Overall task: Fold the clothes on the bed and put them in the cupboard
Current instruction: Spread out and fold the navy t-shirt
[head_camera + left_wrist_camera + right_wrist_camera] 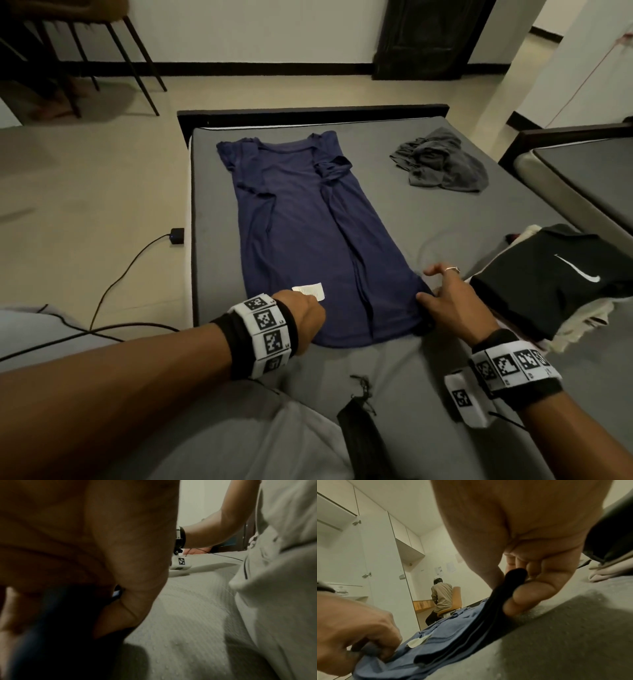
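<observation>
Both hands grip the hem of the thin navy shirt (308, 233) lying flat lengthwise on the grey bed (428, 219): left hand (305, 313), right hand (452, 301). Left wrist view blurs the curled fingers (116, 619) on dark cloth. Right wrist view shows 2 fingers (527, 596) pinching the soft hem.

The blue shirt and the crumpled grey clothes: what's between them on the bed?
Nothing: between the blue shirt and grey clothes, only bare bed shows, in the head view.
</observation>
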Available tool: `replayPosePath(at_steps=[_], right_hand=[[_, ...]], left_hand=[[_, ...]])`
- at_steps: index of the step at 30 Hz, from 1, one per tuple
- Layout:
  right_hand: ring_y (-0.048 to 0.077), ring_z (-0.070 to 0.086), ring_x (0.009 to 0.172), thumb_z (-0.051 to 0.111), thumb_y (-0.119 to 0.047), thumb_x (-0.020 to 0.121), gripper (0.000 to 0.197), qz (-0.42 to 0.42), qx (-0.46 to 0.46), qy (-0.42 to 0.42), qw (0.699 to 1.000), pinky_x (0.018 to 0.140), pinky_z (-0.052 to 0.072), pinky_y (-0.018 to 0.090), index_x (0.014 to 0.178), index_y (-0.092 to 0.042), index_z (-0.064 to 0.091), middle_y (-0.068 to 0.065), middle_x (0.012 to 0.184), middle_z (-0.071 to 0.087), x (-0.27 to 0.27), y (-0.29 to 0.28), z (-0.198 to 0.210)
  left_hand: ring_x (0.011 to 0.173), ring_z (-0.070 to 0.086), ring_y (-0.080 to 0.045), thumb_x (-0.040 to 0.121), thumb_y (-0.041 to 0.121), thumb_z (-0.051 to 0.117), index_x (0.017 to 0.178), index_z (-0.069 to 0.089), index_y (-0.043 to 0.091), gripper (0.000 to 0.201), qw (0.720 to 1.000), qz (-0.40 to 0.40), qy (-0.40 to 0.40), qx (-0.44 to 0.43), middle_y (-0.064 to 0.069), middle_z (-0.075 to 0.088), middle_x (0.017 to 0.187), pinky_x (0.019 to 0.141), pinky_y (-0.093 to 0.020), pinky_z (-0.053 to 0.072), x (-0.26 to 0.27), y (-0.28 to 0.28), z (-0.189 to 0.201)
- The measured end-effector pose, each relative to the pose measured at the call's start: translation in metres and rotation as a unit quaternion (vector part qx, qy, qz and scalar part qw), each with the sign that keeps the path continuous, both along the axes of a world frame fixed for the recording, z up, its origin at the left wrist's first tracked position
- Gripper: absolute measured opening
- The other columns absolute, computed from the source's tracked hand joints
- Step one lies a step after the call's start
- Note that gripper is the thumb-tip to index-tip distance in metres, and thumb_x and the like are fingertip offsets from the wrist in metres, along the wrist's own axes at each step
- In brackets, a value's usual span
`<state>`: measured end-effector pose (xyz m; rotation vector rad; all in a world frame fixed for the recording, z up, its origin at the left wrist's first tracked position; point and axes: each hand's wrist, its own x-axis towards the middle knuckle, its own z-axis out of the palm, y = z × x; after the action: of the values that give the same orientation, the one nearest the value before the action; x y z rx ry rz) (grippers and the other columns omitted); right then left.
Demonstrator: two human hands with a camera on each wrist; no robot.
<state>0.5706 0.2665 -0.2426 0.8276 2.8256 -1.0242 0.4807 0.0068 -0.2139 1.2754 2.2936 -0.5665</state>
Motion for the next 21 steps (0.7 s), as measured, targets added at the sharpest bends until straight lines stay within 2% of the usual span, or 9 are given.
replayPosePath(at_steps=[2, 4, 6, 9, 11, 12, 17, 19, 21], right_hand=[[0.020, 0.067, 0.056, 0.057, -0.015, 0.098, 0.019, 0.012, -0.017, 0.011, 1.000, 0.052, 0.049, 0.026, 0.110, -0.024, 0.045, 0.010, 0.069, 0.069, 0.005, 0.000, 0.001], [0.018, 0.065, 0.053, 0.053, -0.014, 0.101, 0.007, 0.023, -0.030, 0.004, 0.999, 0.049, 0.048, 0.023, 0.104, -0.020, 0.053, 0.010, 0.073, 0.068, 0.009, 0.000, 0.003], [0.015, 0.063, 0.057, 0.050, -0.012, 0.102, 0.013, 0.035, -0.028, -0.017, 0.999, 0.050, 0.045, 0.019, 0.099, -0.018, 0.061, 0.007, 0.080, 0.068, 0.014, 0.002, 0.005], [0.009, 0.061, 0.060, 0.050, -0.009, 0.101, 0.021, 0.052, -0.044, -0.080, 0.994, 0.051, 0.041, 0.016, 0.091, -0.015, 0.068, 0.000, 0.075, 0.065, 0.022, 0.006, 0.012], [0.005, 0.050, 0.042, 0.054, -0.013, 0.100, 0.019, 0.045, -0.094, -0.126, 0.987, 0.041, 0.036, 0.017, 0.089, -0.008, 0.069, -0.005, 0.058, 0.058, 0.027, 0.008, 0.020], [0.007, 0.043, 0.038, 0.057, -0.015, 0.100, 0.019, 0.038, -0.119, -0.135, 0.983, 0.039, 0.032, 0.020, 0.087, -0.008, 0.069, -0.006, 0.052, 0.052, 0.028, 0.010, 0.024], [0.014, 0.032, 0.046, 0.068, -0.020, 0.092, 0.021, -0.006, -0.181, -0.064, 0.981, 0.043, 0.023, 0.022, 0.080, -0.003, 0.067, 0.008, 0.059, 0.040, -0.002, 0.014, 0.046], [0.014, 0.032, 0.043, 0.067, -0.020, 0.093, 0.021, -0.018, -0.199, -0.021, 0.980, 0.042, 0.021, 0.020, 0.075, -0.009, 0.061, 0.008, 0.057, 0.040, -0.026, 0.012, 0.051], [0.013, 0.035, 0.041, 0.064, -0.020, 0.094, 0.024, -0.038, -0.208, 0.002, 0.977, 0.041, 0.024, 0.019, 0.072, -0.015, 0.057, 0.004, 0.053, 0.047, -0.055, 0.013, 0.054]], left_hand=[[0.099, 0.065, -0.028, 0.091, 0.008, 0.055, 0.105, 0.066, 0.006, 0.018, 1.000, 0.005, -0.016, 0.016, -0.010, 0.065, 0.109, 0.070, -0.031, 0.048, -0.002, -0.001, 0.005], [0.104, 0.064, -0.029, 0.092, 0.011, 0.057, 0.123, 0.060, 0.003, 0.033, 0.998, 0.030, -0.043, 0.036, -0.014, 0.061, 0.120, 0.080, -0.033, 0.053, -0.004, -0.003, 0.004], [0.110, 0.061, -0.030, 0.093, 0.017, 0.058, 0.141, 0.044, 0.003, 0.053, 0.995, 0.052, -0.080, 0.041, -0.015, 0.056, 0.133, 0.083, -0.030, 0.050, -0.004, -0.004, 0.007], [0.111, 0.059, -0.032, 0.094, 0.015, 0.056, 0.124, 0.052, -0.002, 0.035, 0.992, 0.031, -0.123, -0.023, -0.017, 0.059, 0.126, 0.075, -0.029, 0.043, 0.000, -0.001, 0.017], [0.096, 0.059, -0.034, 0.093, 0.015, 0.056, 0.088, 0.052, 0.004, 0.012, 0.988, 0.012, -0.144, -0.044, -0.014, 0.061, 0.102, 0.070, -0.029, 0.042, 0.000, 0.001, 0.024], [0.086, 0.057, -0.034, 0.092, 0.016, 0.056, 0.078, 0.048, 0.008, 0.018, 0.988, 0.009, -0.149, -0.047, -0.011, 0.058, 0.087, 0.064, -0.029, 0.041, -0.004, 0.001, 0.026], [0.059, 0.045, -0.018, 0.088, 0.020, 0.056, 0.073, 0.052, 0.012, 0.018, 0.982, 0.072, -0.172, 0.020, -0.001, 0.049, 0.067, 0.051, -0.026, 0.035, -0.034, -0.005, 0.040], [0.058, 0.042, -0.018, 0.088, 0.018, 0.056, 0.077, 0.052, 0.011, 0.014, 0.977, 0.110, -0.173, 0.059, -0.001, 0.048, 0.067, 0.053, -0.028, 0.036, -0.055, -0.010, 0.048], [0.066, 0.055, -0.026, 0.087, 0.018, 0.055, 0.080, 0.056, 0.010, 0.011, 0.970, 0.151, -0.169, 0.091, -0.005, 0.057, 0.074, 0.061, -0.033, 0.048, -0.077, -0.017, 0.052]])
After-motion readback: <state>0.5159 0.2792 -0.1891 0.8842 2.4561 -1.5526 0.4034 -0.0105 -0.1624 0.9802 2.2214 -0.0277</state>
